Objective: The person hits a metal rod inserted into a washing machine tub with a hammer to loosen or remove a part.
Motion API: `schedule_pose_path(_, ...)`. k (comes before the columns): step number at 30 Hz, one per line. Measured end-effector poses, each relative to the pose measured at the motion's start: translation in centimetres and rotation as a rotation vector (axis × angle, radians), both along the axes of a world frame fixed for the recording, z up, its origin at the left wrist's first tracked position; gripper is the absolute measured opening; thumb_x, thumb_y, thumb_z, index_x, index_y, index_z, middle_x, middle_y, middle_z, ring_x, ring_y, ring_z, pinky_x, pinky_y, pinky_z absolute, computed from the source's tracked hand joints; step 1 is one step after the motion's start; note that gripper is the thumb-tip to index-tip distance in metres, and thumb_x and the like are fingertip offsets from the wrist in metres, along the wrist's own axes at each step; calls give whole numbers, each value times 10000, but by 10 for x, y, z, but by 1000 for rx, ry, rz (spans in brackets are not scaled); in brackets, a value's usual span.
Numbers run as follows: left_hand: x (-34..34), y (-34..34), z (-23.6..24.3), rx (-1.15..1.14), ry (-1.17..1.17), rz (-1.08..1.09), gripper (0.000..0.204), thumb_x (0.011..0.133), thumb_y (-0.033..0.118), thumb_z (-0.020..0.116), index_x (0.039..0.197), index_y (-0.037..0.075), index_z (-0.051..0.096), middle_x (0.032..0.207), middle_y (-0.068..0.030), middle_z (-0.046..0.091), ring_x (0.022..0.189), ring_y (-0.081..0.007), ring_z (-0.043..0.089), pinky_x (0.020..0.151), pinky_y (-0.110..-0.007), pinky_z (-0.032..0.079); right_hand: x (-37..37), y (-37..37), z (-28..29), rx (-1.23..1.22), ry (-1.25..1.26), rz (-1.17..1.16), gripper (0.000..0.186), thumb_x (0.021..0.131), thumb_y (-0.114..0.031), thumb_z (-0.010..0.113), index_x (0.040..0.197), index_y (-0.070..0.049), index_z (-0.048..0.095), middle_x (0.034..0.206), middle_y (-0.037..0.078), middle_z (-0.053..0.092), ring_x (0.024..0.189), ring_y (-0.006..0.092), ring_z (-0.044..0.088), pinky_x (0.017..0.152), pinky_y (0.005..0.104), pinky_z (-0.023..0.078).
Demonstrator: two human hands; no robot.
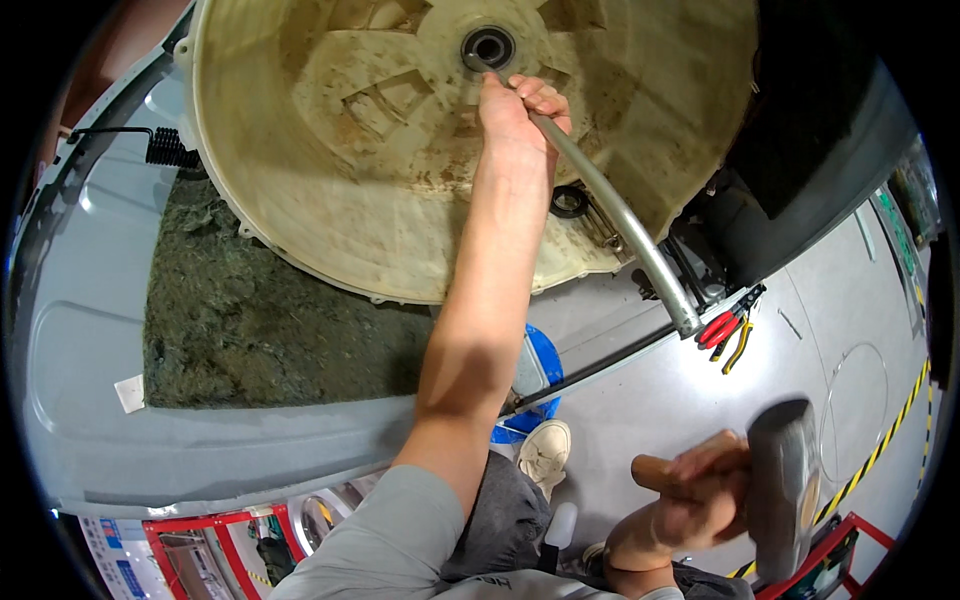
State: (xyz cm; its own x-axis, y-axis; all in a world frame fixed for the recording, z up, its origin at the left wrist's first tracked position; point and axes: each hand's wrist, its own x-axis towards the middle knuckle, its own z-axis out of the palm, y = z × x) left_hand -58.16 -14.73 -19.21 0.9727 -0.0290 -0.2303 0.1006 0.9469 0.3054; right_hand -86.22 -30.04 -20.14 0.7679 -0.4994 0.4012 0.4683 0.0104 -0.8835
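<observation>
Well left of both hands, panel [70, 340]: grey, its edge bent by the lens.
Tag [130, 394]: small and white, lying on the panel beside the mat's lower corner.
Coil [172, 148]: black, left of the left hand, against the tub's outer edge.
Mat [270, 310]: dark, fibrous, left of the left forearm and partly under the tub.
Tub [330, 200]: cream, stained, round, opening around and beneath the left hand.
Bearing [488, 47]: dark ring at the tub's centre, just beyond the left thumb.
Left hand [520, 110]: closed, fingers curled around the rod near its upper end, thumb along it.
Shoe [545, 455]: pale, on the floor between the two hands.
Ring [570, 201]: black, in the tub, just right of the left wrist.
Rod [610, 200]: metal, slanting from the bearing through the left hand, its lower end above the right hand.
Right hand [705, 490]: slightly blurred, wrapped tightly around the hammer's wooden handle.
Pliers [718, 330]: red-handled, above the right hand, near the rod's lower end.
Hammer [785, 490]: gripped in the right hand, metal head right of the knuckles, handle end jutting left.
Tape [887, 430]: yellow-and-black, on the floor right of the right hand.
</observation>
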Motion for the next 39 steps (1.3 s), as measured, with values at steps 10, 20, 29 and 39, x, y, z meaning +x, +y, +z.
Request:
schedule_pose_path(10, 4, -1, 2, 43, -9, 57, 441, 894, 413, 218, 612, 92, 328, 440, 19, 307, 345, -86, 266, 299, -185, 262, 11, 23, -2, -97, 356, -33, 171, 727, -161, 451, 764, 3, 424, 533, 54, 421, 459, 104, 411, 440, 200, 329)
schedule_pose_path(20, 1, -4, -1, 60, -2, 46, 433, 895, 406, 218, 609, 98, 323, 449, 15, 306, 352, -89, 253, 307, -190, 251, -18, -2, -9, 67, -352, -225, 194, 835, -231, 397, 760, -55, 366, 524, 38, 373, 401, 103, 355, 445, 219, 317)
schedule_pose_path(29, 3, -4, -3, 71, 0, 16, 433, 877, 466, 234, 627, 127, 334, 457, 38, 285, 362, -76, 248, 315, -193, 241, 6, 8, -17, 113, 47, -43, 243, 748, -55, 410, 953, 74, 431, 550, 89, 434, 421, 110, 407, 398, 213, 369)
schedule_pose_path(39, -1, -1, 0, 10, -18, 30, 450, 891, 426, 205, 625, 84, 325, 440, 11, 300, 348, -92, 254, 299, -193, 245, -19, 4, -20, 68, -150, -184, 235, 843, -268, 331, 698, -84, 324, 531, 41, 385, 438, 113, 383, 455, 202, 336)
